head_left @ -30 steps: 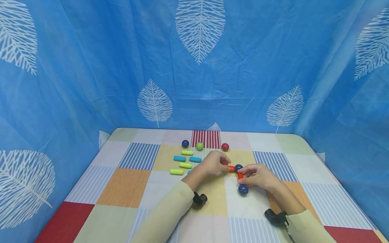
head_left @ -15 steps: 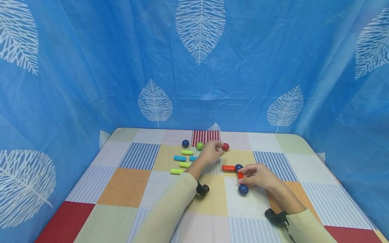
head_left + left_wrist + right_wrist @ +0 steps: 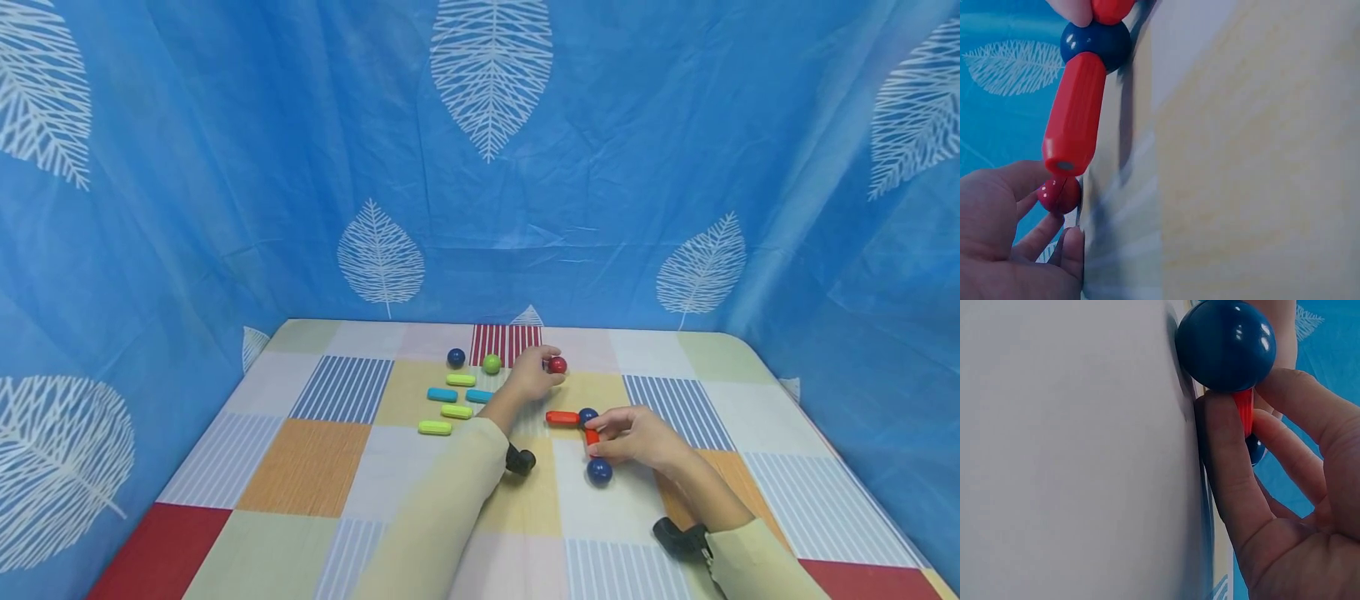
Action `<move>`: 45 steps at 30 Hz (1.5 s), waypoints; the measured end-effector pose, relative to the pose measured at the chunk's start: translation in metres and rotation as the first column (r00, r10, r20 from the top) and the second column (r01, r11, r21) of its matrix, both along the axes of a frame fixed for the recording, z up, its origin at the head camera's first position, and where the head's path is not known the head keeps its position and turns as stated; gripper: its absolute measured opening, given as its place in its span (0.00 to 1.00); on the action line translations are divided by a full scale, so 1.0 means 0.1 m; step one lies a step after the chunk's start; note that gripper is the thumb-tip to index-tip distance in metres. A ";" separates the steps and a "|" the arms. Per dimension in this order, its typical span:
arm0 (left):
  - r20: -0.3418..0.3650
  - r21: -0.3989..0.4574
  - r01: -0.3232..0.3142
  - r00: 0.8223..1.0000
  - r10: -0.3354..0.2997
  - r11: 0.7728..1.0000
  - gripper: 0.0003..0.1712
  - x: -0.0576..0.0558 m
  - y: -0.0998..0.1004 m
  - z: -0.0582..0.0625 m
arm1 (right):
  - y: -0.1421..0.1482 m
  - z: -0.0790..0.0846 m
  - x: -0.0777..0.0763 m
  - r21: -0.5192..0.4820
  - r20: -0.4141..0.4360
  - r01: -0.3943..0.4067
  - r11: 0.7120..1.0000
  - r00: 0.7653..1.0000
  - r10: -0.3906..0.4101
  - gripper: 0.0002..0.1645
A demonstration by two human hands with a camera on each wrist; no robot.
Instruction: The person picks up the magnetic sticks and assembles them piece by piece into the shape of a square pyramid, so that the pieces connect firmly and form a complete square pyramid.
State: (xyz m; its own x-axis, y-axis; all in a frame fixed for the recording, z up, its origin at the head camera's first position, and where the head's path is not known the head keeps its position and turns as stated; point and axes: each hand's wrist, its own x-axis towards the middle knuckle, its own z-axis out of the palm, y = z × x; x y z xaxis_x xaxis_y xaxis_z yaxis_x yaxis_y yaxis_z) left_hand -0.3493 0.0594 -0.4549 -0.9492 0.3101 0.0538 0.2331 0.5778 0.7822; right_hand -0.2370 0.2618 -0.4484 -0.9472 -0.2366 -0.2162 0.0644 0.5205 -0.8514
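Note:
My right hand (image 3: 647,437) pinches a short red magnetic stick (image 3: 592,443) between thumb and fingers. A dark blue ball (image 3: 599,472) sits at its near end and a second blue ball (image 3: 588,417) at its far end. From that second ball another red stick (image 3: 562,418) points left, with a grey metal tip in the left wrist view. Farther back, my left hand (image 3: 531,375) reaches to a red ball (image 3: 557,365). Its fingers spread around the ball, thumb on the near side. In the right wrist view, fingers cover most of the pinched stick (image 3: 1245,412).
Left of my left arm lie yellow-green sticks (image 3: 457,412) and blue sticks (image 3: 442,395). A blue ball (image 3: 456,358) and a green ball (image 3: 491,364) stand behind them. A patchwork cloth (image 3: 300,467) covers the table, and a blue curtain (image 3: 480,242) surrounds it.
My left hand has let go of the left-pointing red stick and moved back to the red ball, its fingers now around it. My right hand keeps its hold in the same place.

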 end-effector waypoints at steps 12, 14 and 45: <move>0.048 0.066 -0.075 0.996 0.072 0.995 0.17 0.01 0.06 0.00 | 0.01 0.02 0.00 -0.023 -0.010 -0.025 0.999 1.000 0.024 0.29; 0.049 0.061 -0.075 0.996 0.072 0.995 0.14 0.01 0.08 -0.01 | 0.02 0.02 0.01 -0.034 -0.015 -0.038 0.999 0.999 0.038 0.29; 0.053 0.106 0.066 0.996 -0.072 0.992 0.19 0.30 -0.30 0.08 | 0.03 -0.01 -0.02 -0.026 0.001 -0.038 0.999 0.999 0.038 0.28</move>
State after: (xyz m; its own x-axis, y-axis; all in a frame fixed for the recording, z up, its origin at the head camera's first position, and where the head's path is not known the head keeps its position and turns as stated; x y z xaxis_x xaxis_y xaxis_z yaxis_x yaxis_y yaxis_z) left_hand -0.3196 0.0291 -0.4471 -0.9280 0.3708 0.0360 0.2234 0.4767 0.8502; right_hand -0.2394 0.2652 -0.4492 -0.9373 -0.2776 -0.2110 0.0463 0.5007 -0.8644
